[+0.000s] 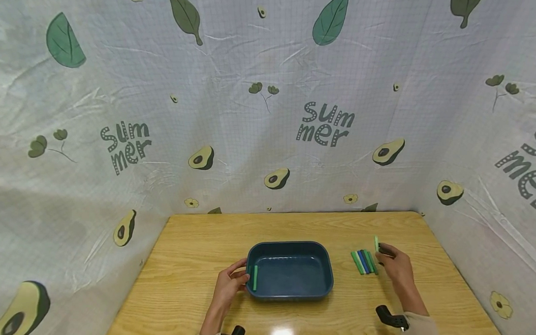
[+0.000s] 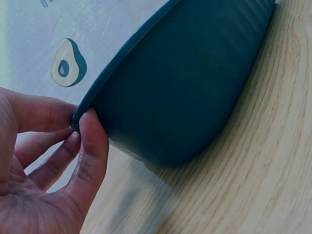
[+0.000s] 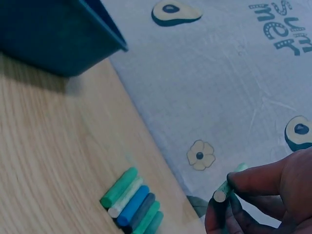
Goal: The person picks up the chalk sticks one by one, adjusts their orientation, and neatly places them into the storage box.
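A dark blue rectangular basin (image 1: pixel 287 297) stands on the wooden table. My left hand (image 1: pixel 229 283) pinches its left rim; the left wrist view shows thumb and fingers on either side of the edge. Inside the basin, along its left end, lies one green chalk stick (image 1: pixel 255 278). To the right of the basin, my right hand (image 1: pixel 396 266) holds a pale green chalk stick (image 3: pixel 228 187) between thumb and fingers, raised over the table. Beside that hand several chalk sticks lie side by side in a row, with a green stick (image 3: pixel 119 187), a whitish stick (image 3: pixel 126 197) and a blue stick (image 3: pixel 132 205) among them.
The wooden table (image 1: pixel 194 248) runs back to a white patterned sheet (image 1: pixel 234 112) hanging behind it and at both sides. Dark wrist cameras are worn on both forearms, the right camera (image 1: pixel 389 317) close over the table's near right part.
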Demonstrator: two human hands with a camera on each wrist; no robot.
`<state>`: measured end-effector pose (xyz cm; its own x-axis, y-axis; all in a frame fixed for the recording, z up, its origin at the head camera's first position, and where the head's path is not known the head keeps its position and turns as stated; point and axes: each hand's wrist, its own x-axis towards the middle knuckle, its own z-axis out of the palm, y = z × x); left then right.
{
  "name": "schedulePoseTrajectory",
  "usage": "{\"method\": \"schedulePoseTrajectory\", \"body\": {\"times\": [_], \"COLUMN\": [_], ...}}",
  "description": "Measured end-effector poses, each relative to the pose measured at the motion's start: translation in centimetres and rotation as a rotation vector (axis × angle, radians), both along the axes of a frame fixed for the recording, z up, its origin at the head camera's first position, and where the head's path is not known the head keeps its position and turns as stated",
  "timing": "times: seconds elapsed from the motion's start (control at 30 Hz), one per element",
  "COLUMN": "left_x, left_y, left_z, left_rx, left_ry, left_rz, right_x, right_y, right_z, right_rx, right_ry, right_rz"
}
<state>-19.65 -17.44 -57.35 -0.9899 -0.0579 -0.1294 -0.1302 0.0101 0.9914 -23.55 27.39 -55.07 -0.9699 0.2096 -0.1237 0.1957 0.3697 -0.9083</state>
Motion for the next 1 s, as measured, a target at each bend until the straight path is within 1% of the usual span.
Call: {"method": "schedulePoseTrajectory", "body": {"times": [0.1,0.23,0.57,0.67,0.83,1.0], "left_x": [0.1,0.1,-0.1,0.0,0.1,0.2], "left_y": [0.0,0.0,0.1,0.1,0.0,0.1], "left_z": [-0.1,-0.2,0.0,0.0,0.2,0.2], "left_rx": [-0.001,-0.003,0.0,-0.002,-0.005,-0.001], "left_ry": [-0.003,-0.004,-0.014,-0.014,-0.012,-0.008], "left_rz": [-0.004,-0.003,0.013,0.013,0.008,0.007], "right_x": [0.0,0.0,-0.3,-0.4,-0.4,-0.6], "right_y": [-0.2,-0.6,-2.0,-2.7,-3.5,-4.1], "right_z": [0.2,0.7,1.7,2.1,2.9,3.2], "right_rx": [-0.055,-0.116,-0.194,-0.241,-0.314,-0.376], "right_ry": [-0.009,-0.008,0.024,0.034,0.023,0.019], "right_rz": [0.033,0.057,0.131,0.153,0.186,0.232]}}
